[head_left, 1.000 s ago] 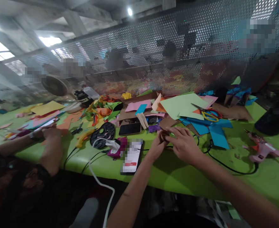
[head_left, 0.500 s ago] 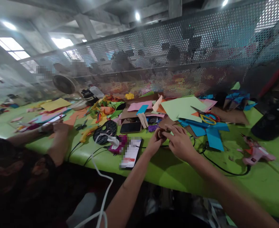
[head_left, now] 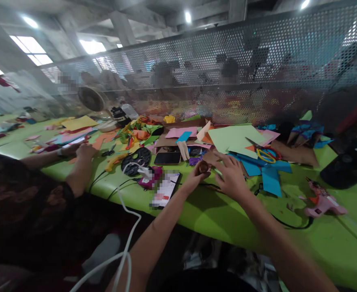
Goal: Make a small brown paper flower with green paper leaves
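Observation:
My left hand [head_left: 194,177] is closed around a small brown paper roll [head_left: 203,166], its round opening turned up towards me. My right hand [head_left: 232,175] is just right of it, with fingers apart and stretched towards the roll; whether a fingertip touches it I cannot tell. Just behind the hands is a flat piece of brown paper [head_left: 210,157], partly covered by the right fingers. A small purple packet [head_left: 194,161] lies beyond my left hand. Left of my left forearm, a lit phone [head_left: 166,190] rests on the green table [head_left: 203,211].
On the right are a pink glue gun [head_left: 324,200], yellow-handled scissors [head_left: 266,155], blue paper strips [head_left: 271,178] and a black container [head_left: 347,166]. A dark phone [head_left: 167,158] and a magenta power socket [head_left: 150,177] stand left. A co-worker's arms [head_left: 82,166] reach in farther left.
My right hand has drawn slightly away from the roll and its fingers have spread. The roll's round opening shows more plainly now. The whole view has shifted a little.

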A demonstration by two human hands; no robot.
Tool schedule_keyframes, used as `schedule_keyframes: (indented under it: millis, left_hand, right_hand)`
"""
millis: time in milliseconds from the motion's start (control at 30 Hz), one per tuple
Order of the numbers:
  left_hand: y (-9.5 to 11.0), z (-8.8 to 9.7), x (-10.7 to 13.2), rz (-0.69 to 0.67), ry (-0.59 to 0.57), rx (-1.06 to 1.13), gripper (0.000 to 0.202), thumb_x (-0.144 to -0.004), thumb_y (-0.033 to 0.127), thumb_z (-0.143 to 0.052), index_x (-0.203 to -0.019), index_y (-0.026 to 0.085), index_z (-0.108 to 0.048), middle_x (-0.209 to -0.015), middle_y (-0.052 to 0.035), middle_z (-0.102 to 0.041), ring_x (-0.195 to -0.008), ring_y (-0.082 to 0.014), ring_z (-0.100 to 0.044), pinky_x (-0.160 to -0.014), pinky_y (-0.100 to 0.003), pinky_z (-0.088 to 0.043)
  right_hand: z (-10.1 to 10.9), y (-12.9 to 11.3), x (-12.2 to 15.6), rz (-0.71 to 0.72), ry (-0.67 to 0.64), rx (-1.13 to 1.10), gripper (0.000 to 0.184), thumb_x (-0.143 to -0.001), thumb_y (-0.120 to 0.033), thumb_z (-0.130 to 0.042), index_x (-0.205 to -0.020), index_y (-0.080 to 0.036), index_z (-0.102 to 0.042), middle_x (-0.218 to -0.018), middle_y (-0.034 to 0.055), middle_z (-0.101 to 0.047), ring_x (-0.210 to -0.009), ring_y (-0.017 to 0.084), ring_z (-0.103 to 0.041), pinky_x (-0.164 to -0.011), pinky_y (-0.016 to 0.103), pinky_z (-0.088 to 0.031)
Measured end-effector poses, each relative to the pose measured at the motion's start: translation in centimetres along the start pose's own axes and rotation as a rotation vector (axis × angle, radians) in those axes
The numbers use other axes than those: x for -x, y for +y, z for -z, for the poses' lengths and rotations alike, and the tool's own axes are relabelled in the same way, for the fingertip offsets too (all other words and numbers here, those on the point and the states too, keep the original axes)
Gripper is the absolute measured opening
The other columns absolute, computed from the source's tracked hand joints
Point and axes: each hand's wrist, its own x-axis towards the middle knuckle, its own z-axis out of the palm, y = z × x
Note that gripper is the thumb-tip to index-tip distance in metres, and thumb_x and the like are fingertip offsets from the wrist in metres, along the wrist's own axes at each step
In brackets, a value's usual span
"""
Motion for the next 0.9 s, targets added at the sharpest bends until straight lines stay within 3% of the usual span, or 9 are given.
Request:
schedule_keyframes:
  millis: [133, 233, 533, 733, 900]
  left_hand:
    - [0.0, 0.0, 0.1, -0.060, 0.021, -0.107, 0.032, -0.073, 0.033, -0.070, -0.097, 0.018, -0.056, -0.091, -0.0015, -0.059, -0.087, -0.0155, -0.053, -0.083, -0.026, -0.044]
    - [-0.1, -0.1, 0.3, -0.118, 0.031, -0.202, 0.034, -0.074, 0.034, -0.070, -0.099, 0.018, -0.054, -0.093, -0.0024, -0.059, -0.089, -0.0169, -0.053, -0.085, -0.028, -0.044]
    - [-0.1, 0.1, 0.6, -0.148, 0.007, -0.389, 0.030, -0.076, 0.035, -0.069, -0.097, 0.018, -0.058, -0.091, -0.0022, -0.061, -0.085, -0.0176, -0.055, -0.080, -0.028, -0.044]
    - [0.1, 0.1, 0.6, -0.147, 0.015, -0.313, 0.033, -0.073, 0.038, -0.071, -0.097, 0.018, -0.061, -0.093, -0.0036, -0.062, -0.089, -0.0191, -0.055, -0.084, -0.030, -0.044]
    - [-0.2, -0.2, 0.8, -0.068, -0.014, -0.205, 0.042, -0.071, 0.039, -0.074, -0.104, 0.018, -0.059, -0.094, -0.0024, -0.061, -0.088, -0.0170, -0.054, -0.081, -0.028, -0.045]
  right_hand:
    - [1.0, 1.1, -0.1, -0.099, 0.139, -0.096, 0.036, -0.083, -0.013, -0.053, -0.117, -0.020, -0.065, -0.131, 0.0106, -0.059, -0.118, 0.029, -0.050, -0.097, 0.044, -0.041]
    - [1.0, 1.1, -0.2, -0.126, 0.160, -0.137, 0.034, -0.084, -0.012, -0.052, -0.115, -0.018, -0.065, -0.125, 0.0118, -0.062, -0.115, 0.029, -0.052, -0.096, 0.043, -0.042]
    - [0.8, 0.2, -0.4, -0.120, 0.059, -0.133, 0.033, -0.087, -0.015, -0.052, -0.116, -0.021, -0.065, -0.122, 0.0088, -0.065, -0.110, 0.028, -0.054, -0.090, 0.042, -0.043]
    - [0.4, 1.0, 0.0, -0.086, 0.026, -0.190, 0.033, -0.085, -0.014, -0.053, -0.114, -0.023, -0.066, -0.117, 0.0083, -0.067, -0.107, 0.026, -0.057, -0.090, 0.040, -0.045]
    - [0.1, 1.0, 0.3, -0.024, -0.047, -0.182, 0.033, -0.085, -0.015, -0.054, -0.113, -0.026, -0.066, -0.123, 0.0073, -0.063, -0.112, 0.027, -0.055, -0.093, 0.042, -0.044]
